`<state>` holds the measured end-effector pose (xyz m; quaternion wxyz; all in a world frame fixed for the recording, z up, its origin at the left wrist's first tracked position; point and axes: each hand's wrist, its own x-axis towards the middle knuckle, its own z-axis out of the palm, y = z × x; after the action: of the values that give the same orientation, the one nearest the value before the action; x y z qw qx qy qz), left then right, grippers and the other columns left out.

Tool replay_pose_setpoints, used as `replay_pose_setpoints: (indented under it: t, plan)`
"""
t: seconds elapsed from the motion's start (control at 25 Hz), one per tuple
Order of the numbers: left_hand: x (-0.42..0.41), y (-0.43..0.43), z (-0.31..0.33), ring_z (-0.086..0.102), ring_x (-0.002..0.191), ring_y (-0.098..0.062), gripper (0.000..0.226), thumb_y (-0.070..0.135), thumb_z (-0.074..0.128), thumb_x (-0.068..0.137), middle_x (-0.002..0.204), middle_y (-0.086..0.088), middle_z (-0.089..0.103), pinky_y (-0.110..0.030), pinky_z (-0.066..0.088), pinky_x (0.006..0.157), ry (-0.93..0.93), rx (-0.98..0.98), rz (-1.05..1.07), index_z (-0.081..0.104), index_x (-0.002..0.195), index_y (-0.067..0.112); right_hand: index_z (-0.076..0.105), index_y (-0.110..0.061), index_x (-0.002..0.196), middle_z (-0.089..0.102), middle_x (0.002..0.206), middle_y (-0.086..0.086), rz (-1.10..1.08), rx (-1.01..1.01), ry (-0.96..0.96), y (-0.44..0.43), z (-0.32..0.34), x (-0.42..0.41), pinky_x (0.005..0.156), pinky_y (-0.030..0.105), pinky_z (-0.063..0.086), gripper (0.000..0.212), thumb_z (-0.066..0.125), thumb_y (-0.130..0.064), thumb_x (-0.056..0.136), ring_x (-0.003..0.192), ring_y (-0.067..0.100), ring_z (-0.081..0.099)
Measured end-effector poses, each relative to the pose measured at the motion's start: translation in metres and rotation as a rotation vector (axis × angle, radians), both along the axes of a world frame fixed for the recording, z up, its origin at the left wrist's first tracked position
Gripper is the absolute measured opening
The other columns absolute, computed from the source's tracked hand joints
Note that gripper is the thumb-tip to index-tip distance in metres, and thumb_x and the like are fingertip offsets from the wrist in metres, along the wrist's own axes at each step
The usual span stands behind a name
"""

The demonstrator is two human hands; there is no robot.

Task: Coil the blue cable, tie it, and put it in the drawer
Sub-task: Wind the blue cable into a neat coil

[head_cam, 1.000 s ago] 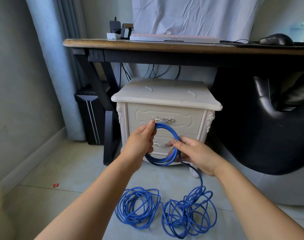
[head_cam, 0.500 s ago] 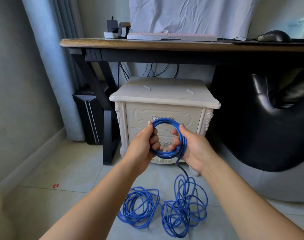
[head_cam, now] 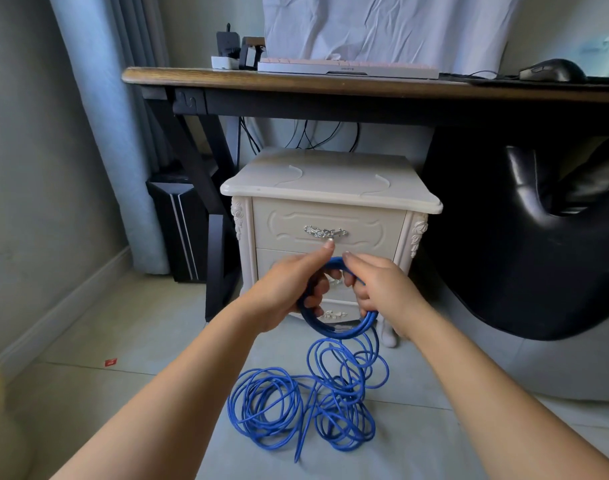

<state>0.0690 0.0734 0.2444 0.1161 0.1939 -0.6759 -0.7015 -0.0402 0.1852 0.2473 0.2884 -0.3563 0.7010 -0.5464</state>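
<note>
– Down in front of the nightstand, what are the hands doing?

– Both are holding up a small ring of the blue cable, just ahead of the lower drawer fronts. The left hand is gripping the ring's left side, fingers curling through it and the forefinger stretching up along the top. The right hand is gripping the right side, with its fingers wrapping round the strands.

– And the remainder of it?

– It is trailing down from the ring's right side to the floor, where it is lying in loose loops, two untidy heaps touching each other between the forearms. I am seeing no tie on the ring.

– Where is the drawer?

– The top drawer is sitting shut, its silver handle showing just above the left forefinger.

– What else is showing?

– Behind the nightstand a bench is carrying a keyboard and a black mouse. A black chair is standing to the right, a dark computer tower to the left under the bench, and a red scrap is lying on the floor.
</note>
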Motion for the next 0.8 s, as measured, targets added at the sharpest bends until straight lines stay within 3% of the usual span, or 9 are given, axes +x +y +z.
replay_pose_setpoints:
  t: [0.08,0.2,0.28,0.36,0.4,0.52,0.6,0.68,0.8]
  plan:
    - [-0.001,0.003,-0.001,0.023,0.047,-0.011,0.041,0.045,0.042,0.102,0.056,0.006,0.028,-0.023,0.032,0.048,0.017,-0.099,0.010,0.057,0.080,0.013,0.051,-0.012,0.076,0.030,0.042,-0.008,0.038,0.002,0.052,-0.002,0.000,0.001,0.054,0.030,0.036,0.037,0.039,-0.033,0.103,0.035,0.008,0.028]
    - [-0.002,0.003,-0.004,0.019,0.044,-0.008,0.037,0.037,0.045,0.102,0.052,0.010,0.026,-0.020,0.022,0.043,0.104,-0.079,0.121,0.049,0.073,0.014,0.057,-0.010,0.093,0.047,0.054,0.004,0.122,-0.051,-0.070,0.002,0.000,-0.003,0.064,0.035,0.045,0.038,0.042,-0.044,0.100,0.048,0.018,0.047]
    - [-0.002,-0.001,-0.004,0.017,0.045,-0.009,0.037,0.037,0.047,0.102,0.052,0.010,0.024,-0.020,0.019,0.042,0.145,-0.034,0.187,0.044,0.071,0.016,0.065,-0.011,0.090,0.069,0.069,0.012,0.196,0.023,-0.083,0.007,-0.002,-0.010,0.083,0.039,0.051,0.048,0.055,-0.058,0.086,0.071,0.030,0.067]
    - [0.000,-0.007,-0.004,0.017,0.045,-0.009,0.037,0.038,0.047,0.101,0.053,0.009,0.024,-0.020,0.018,0.042,0.188,0.024,0.245,0.043,0.072,0.017,0.072,-0.015,0.086,0.076,0.087,0.009,0.236,0.172,0.025,0.014,-0.007,-0.017,0.102,0.037,0.046,0.047,0.064,-0.060,0.077,0.096,0.027,0.070]
    - [0.001,-0.009,-0.004,0.018,0.045,-0.008,0.037,0.038,0.046,0.102,0.054,0.009,0.024,-0.020,0.018,0.042,0.207,0.056,0.275,0.043,0.071,0.017,0.073,-0.014,0.089,0.077,0.089,0.006,0.233,0.229,0.080,0.016,-0.009,-0.020,0.106,0.037,0.043,0.042,0.066,-0.054,0.080,0.100,0.022,0.069]
    - [0.000,-0.014,-0.005,0.017,0.046,-0.008,0.038,0.038,0.045,0.103,0.055,0.008,0.023,-0.020,0.017,0.042,0.250,0.157,0.383,0.043,0.070,0.019,0.069,-0.010,0.102,0.072,0.077,0.004,0.162,0.156,0.104,0.013,-0.014,-0.024,0.101,0.042,0.047,0.032,0.063,-0.039,0.090,0.081,0.018,0.065]
    - [-0.004,-0.013,-0.007,0.018,0.044,-0.008,0.040,0.039,0.044,0.103,0.053,0.008,0.023,-0.020,0.019,0.041,0.270,0.227,0.472,0.042,0.068,0.019,0.068,-0.015,0.104,0.061,0.077,0.003,0.116,0.037,0.018,0.005,-0.016,-0.017,0.081,0.042,0.053,0.024,0.057,-0.035,0.095,0.067,0.016,0.057]
    - [-0.010,-0.008,-0.009,0.020,0.041,-0.008,0.041,0.041,0.044,0.102,0.050,0.009,0.025,-0.020,0.023,0.040,0.271,0.308,0.557,0.043,0.068,0.019,0.068,-0.018,0.096,0.062,0.087,0.000,0.064,-0.046,-0.056,-0.003,-0.019,-0.007,0.064,0.029,0.046,0.023,0.049,-0.030,0.100,0.068,0.014,0.052]
    - [-0.014,0.000,-0.013,0.026,0.043,-0.010,0.041,0.042,0.040,0.103,0.049,0.008,0.027,-0.024,0.030,0.048,0.241,0.306,0.562,0.044,0.070,0.019,0.058,-0.012,0.083,0.066,0.075,0.002,0.032,-0.220,-0.363,-0.009,-0.015,-0.001,0.068,0.026,0.048,0.028,0.042,-0.023,0.103,0.076,0.017,0.063]
